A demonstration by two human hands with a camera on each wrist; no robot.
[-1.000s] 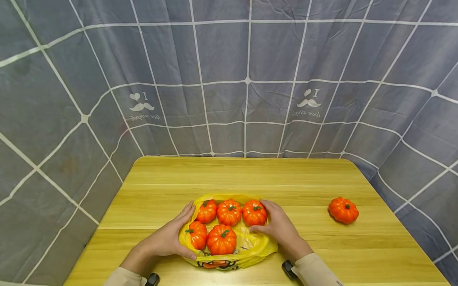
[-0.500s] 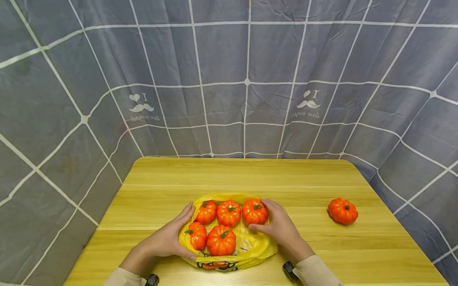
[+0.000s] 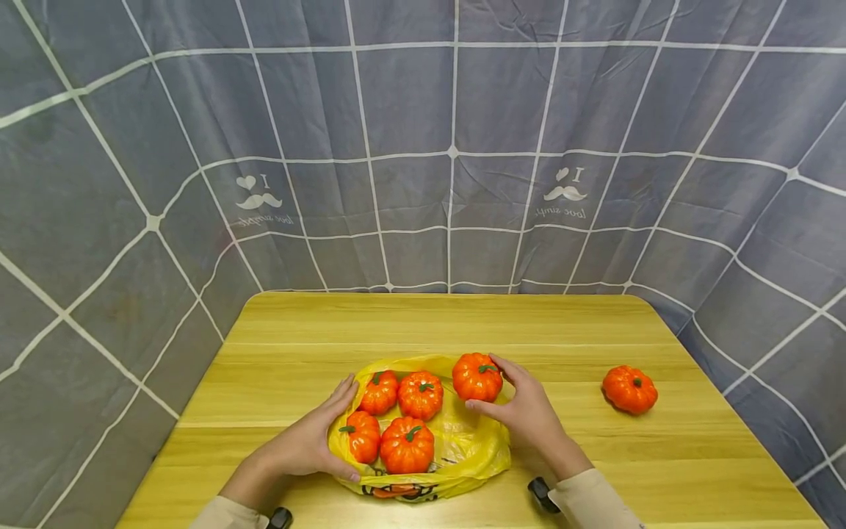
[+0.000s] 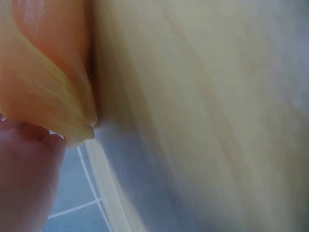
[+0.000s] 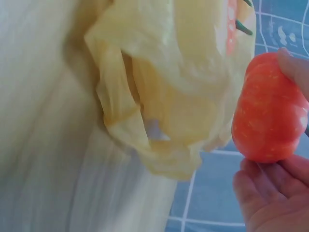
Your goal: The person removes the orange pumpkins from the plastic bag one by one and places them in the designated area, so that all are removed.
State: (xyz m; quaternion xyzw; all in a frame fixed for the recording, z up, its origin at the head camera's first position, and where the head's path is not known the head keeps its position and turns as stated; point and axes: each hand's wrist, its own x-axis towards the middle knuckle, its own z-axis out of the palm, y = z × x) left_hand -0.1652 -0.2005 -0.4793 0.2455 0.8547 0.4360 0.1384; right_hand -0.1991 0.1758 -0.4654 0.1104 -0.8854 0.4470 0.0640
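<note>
Grey, white-lined cloth (image 3: 410,191) hangs behind a wood-grained counter (image 3: 317,323). At the far right rim of a yellow bag (image 3: 463,474), a narrowed grip of the right hand (image 3: 534,415) holds the nearest pumpkin (image 3: 472,382), green stem (image 3: 487,368) pointing rightward, longer side running between thumb and fingers. It is one of six, glossy orange, squat and ribbed. Four other pumpkins (image 3: 407,450) lie in the bag, its left side held in the grip of the left hand (image 3: 307,444); a lone pumpkin (image 3: 628,391) sits well apart, at right on the counter.
</note>
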